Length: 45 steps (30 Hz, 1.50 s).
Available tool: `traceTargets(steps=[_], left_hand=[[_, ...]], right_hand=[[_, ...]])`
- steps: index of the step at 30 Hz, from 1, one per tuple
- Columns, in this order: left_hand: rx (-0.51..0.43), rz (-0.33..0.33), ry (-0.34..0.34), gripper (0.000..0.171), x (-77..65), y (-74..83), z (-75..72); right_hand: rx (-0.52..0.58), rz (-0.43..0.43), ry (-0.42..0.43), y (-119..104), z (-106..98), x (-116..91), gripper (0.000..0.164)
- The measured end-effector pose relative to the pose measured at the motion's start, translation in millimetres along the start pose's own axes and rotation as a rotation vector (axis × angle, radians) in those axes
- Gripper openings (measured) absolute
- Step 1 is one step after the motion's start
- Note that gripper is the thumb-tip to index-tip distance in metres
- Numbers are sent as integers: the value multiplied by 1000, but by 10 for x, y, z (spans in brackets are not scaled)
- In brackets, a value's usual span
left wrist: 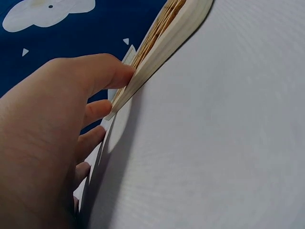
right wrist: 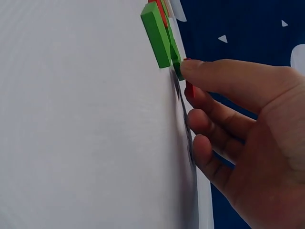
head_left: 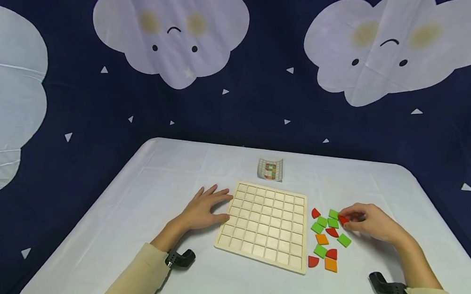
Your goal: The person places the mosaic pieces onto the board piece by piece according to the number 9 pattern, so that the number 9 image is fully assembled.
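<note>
A square wooden grid board [head_left: 265,223] with shallow cells lies on the white table. Along its left edge rests my left hand [head_left: 204,210], thumb and forefinger spread and touching the frame; the left wrist view shows the thumb on the board's rim [left wrist: 157,57]. To the right of the board, my right hand [head_left: 375,222] pinches a red quarter-round tile [head_left: 343,220] between thumb and forefinger. In the right wrist view that red tile [right wrist: 190,89] shows edge-on between the fingertips, beside a green square tile [right wrist: 156,36].
Loose tiles lie right of the board: several green squares [head_left: 344,240], red quarter-rounds [head_left: 313,261] and orange squares [head_left: 331,265]. Behind the board a small picture card [head_left: 270,169] shows a coloured pattern on a grid. A dark blue cloud-print cloth [head_left: 264,112] hangs beyond the table [head_left: 183,161].
</note>
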<state>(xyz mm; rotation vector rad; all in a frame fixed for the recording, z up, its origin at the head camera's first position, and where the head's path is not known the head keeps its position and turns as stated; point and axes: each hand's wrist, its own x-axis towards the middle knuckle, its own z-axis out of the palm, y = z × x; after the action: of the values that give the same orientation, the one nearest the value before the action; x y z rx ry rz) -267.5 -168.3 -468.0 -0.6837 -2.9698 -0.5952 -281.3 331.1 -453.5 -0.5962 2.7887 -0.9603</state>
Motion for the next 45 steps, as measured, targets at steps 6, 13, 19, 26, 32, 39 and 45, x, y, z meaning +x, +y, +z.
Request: traceTargets(steps=[6, 13, 19, 26, 32, 39, 45], left_hand=[[1, -2, -1, 62, -8, 3, -32], [-1, -5, -2, 63, -7, -8, -13], [7, 1, 0, 63, -12, -18, 31], [7, -3, 10, 62, -6, -4, 29], [5, -4, 7, 62, -6, -7, 37], [-17, -4, 7, 62, -12, 8, 36], [-8, -11, 7, 61, -36, 9, 49]], right_hand=[[-32, 1, 51, -51, 33, 48, 31], [-37, 14, 73, -127, 70, 73, 34], [-50, 0, 79, -137, 85, 68, 33], [-43, -10, 76, -171, 94, 84, 34], [-35, 8, 60, -205, 119, 126, 35], [-41, 0, 57, -256, 159, 212, 34], [-53, 1, 50, -330, 211, 264, 34]])
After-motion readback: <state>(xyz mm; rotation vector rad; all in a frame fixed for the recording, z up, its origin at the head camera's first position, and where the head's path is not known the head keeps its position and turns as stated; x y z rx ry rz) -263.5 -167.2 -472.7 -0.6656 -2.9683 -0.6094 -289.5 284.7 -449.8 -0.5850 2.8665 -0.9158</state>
